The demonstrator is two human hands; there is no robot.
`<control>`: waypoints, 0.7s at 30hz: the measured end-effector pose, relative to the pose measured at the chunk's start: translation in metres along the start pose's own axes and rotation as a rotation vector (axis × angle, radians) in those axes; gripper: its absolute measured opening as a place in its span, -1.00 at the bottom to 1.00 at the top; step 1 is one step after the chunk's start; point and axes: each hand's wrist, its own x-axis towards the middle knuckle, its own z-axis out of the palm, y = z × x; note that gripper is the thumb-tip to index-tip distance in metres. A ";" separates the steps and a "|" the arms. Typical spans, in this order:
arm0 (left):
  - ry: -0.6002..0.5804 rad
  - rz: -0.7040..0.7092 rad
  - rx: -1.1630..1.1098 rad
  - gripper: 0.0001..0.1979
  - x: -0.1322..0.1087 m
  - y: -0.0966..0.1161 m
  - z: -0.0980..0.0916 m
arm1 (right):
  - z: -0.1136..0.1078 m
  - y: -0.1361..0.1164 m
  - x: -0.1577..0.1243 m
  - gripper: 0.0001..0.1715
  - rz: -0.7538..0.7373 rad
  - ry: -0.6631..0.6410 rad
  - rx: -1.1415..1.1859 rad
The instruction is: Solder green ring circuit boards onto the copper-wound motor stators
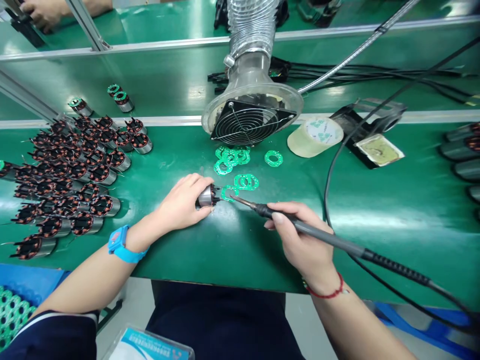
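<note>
My left hand (187, 200) is closed around a motor stator (206, 196), a metal cylinder lying on its side with its wired end to the right. Just off that end lies a green ring-shaped circuit board (228, 193). A soldering iron (318, 231) is gripped in my right hand (305, 240) like a pen. Its tip points left and meets the ring board in this view; whether it truly touches, I cannot tell. More ring boards (246, 182) lie flat behind, with a loose pile (232, 157) farther back.
Many stators (75, 175) stand crowded at the left. A fume extractor (251, 115) hangs over the back middle. Behind right are a tape roll (315, 136) and a soldering iron stand with sponge (380, 150). The iron's cable (328, 185) loops at right. Another person's hand (47, 15) shows far left.
</note>
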 end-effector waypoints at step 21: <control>-0.012 0.003 0.013 -0.57 0.001 -0.002 0.000 | 0.009 0.000 0.019 -0.80 0.171 -0.010 0.116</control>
